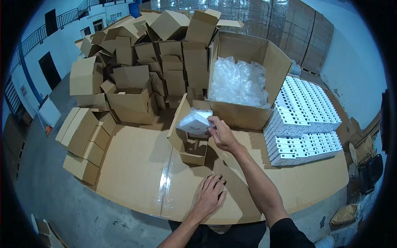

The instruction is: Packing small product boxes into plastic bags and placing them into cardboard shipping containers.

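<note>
My right hand [223,134] pinches a white package [195,122] with clear plastic about it, at its right edge. The package is tilted and hangs over a small open cardboard box [193,153], whose tall flap [177,128] stands up on the left. Whether the package touches the box is hard to make out. My left hand [210,196] lies on the cardboard-covered table [136,165] with its fingers stretched out, nearer to me than the small box, and holds nothing.
Behind the small box stands a large open carton [244,113] filled with clear plastic bags [239,82]. Stacked white boxes [300,142] rise on the right. Many open brown boxes [130,103] are piled at the back left, with several closed ones [84,136] at the left edge.
</note>
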Tool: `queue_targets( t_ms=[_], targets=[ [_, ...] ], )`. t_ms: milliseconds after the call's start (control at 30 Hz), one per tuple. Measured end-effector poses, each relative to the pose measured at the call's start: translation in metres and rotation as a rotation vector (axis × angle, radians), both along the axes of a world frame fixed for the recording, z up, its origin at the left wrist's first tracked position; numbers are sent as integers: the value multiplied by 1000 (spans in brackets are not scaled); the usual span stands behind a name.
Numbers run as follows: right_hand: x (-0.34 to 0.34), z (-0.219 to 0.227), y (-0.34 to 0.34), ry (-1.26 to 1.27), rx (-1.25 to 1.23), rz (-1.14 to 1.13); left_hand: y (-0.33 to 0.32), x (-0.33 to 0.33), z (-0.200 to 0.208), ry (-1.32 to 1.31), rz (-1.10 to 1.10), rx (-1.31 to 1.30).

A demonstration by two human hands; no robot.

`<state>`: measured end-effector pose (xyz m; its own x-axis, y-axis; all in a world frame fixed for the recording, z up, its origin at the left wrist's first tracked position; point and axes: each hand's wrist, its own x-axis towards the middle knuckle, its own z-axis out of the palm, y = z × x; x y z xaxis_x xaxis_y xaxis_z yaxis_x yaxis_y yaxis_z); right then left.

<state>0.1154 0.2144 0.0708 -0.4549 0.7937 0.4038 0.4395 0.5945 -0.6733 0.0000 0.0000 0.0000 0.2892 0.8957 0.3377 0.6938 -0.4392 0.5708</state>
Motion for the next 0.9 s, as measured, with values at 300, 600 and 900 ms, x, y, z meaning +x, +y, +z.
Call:
queue_targets(
  t_ms=[300, 600, 900],
  targets=[
    [10, 3, 0, -52, 171, 2, 1, -4, 6, 4, -13, 2],
    [-10, -2, 2, -136, 215, -75, 0, -2, 4, 27, -4, -8],
    [-23, -5, 6, -262, 274, -131, 0, -3, 9, 11, -13, -30]
  ],
)
